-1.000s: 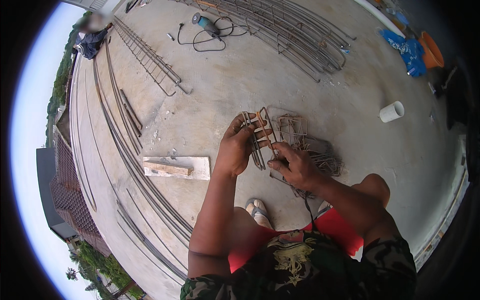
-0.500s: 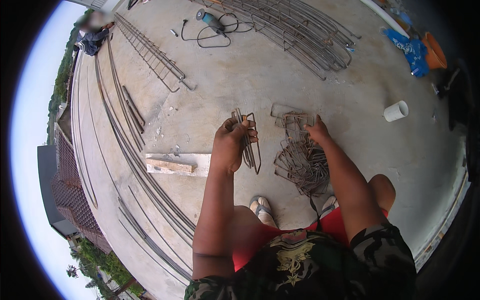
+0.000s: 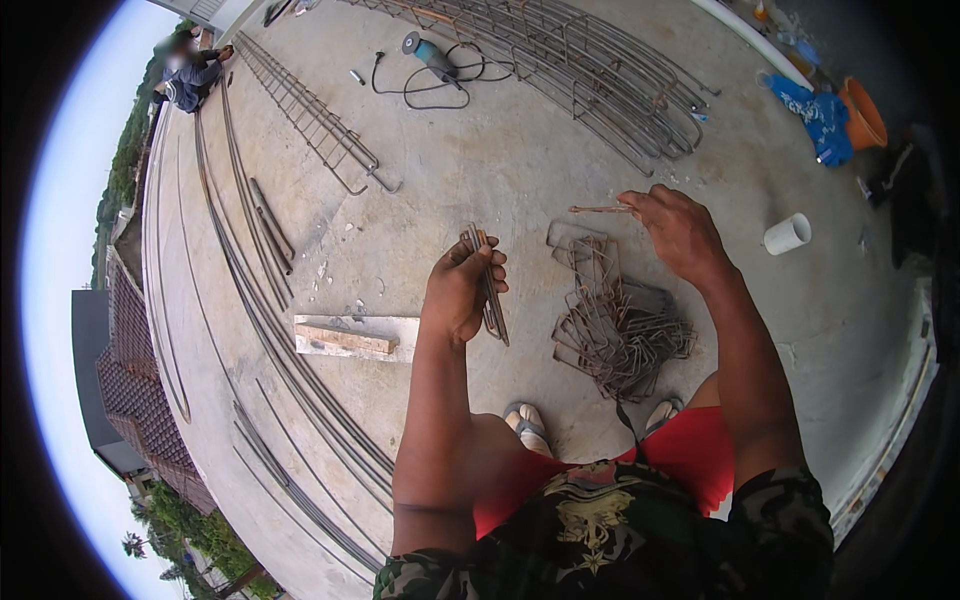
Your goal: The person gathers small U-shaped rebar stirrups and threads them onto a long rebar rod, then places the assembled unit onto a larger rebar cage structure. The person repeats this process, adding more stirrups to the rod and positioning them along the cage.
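Closed around a small bundle of bent steel stirrups (image 3: 489, 290), my left hand (image 3: 462, 285) is held out in front of me, left of the middle. My right hand (image 3: 682, 232) pinches one rusty stirrup (image 3: 600, 209), seen nearly edge-on, its end pointing left. Under and to the left of that hand, a tangled heap of rebar stirrups (image 3: 620, 340) lies on the concrete floor (image 3: 480, 170) in front of my feet. The held stirrup is above the heap's far end.
A wood piece (image 3: 345, 337) rests on a pale board at left. Long rebars (image 3: 270, 330) run along the left. Beyond lie an angle grinder (image 3: 430, 55) with its cord and rebar cages (image 3: 570, 70). A white pipe piece (image 3: 788, 234) stands right; a person (image 3: 190, 80) crouches far left.
My right hand has lifted from the heap and moved up and right, now with a stirrup in its fingers. The left hand's bundle has turned slightly and looks narrower.
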Demonstrator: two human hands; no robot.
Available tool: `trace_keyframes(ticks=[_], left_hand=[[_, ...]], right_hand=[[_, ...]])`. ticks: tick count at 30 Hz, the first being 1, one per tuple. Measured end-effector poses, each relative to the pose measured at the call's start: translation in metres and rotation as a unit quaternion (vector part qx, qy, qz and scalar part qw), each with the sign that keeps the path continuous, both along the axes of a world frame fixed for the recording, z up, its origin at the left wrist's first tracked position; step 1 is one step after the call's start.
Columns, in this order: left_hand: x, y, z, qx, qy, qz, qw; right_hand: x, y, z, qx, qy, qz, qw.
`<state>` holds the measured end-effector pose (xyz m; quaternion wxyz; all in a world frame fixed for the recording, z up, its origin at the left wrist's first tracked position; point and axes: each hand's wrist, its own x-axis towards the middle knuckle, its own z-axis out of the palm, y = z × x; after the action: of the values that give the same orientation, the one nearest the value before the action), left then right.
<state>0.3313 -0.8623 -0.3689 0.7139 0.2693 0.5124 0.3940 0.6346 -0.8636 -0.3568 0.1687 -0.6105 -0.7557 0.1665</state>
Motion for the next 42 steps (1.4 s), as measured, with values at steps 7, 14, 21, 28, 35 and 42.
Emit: trace_keyframes(ticks=[7, 14, 21, 28, 35, 42], left_hand=[[0.029, -0.010, 0.013, -0.042, 0.001, -0.080, 0.996], [0.062, -0.019, 0.011, -0.068, -0.023, -0.157, 0.985], [0.071, -0.014, 0.009, -0.047, 0.007, -0.112, 0.993], [0.072, -0.011, 0.005, -0.051, -0.049, -0.136, 0.988], [0.069, -0.011, 0.004, -0.059, -0.019, -0.101, 0.993], [0.067, -0.010, 0.010, -0.084, -0.096, -0.136, 0.982]], right_hand=[[-0.024, -0.020, 0.006, 0.015, 0.246, 0.158, 0.956], [-0.050, -0.029, -0.039, 0.057, 0.474, 0.162, 0.863], [-0.037, -0.026, -0.046, 0.100, 0.403, 0.070, 0.907], [-0.034, -0.027, -0.057, 0.077, 0.316, 0.035, 0.945], [-0.037, -0.026, -0.039, -0.040, 0.632, 0.013, 0.774], [-0.028, -0.018, -0.060, 0.001, 0.449, 0.057, 0.892]])
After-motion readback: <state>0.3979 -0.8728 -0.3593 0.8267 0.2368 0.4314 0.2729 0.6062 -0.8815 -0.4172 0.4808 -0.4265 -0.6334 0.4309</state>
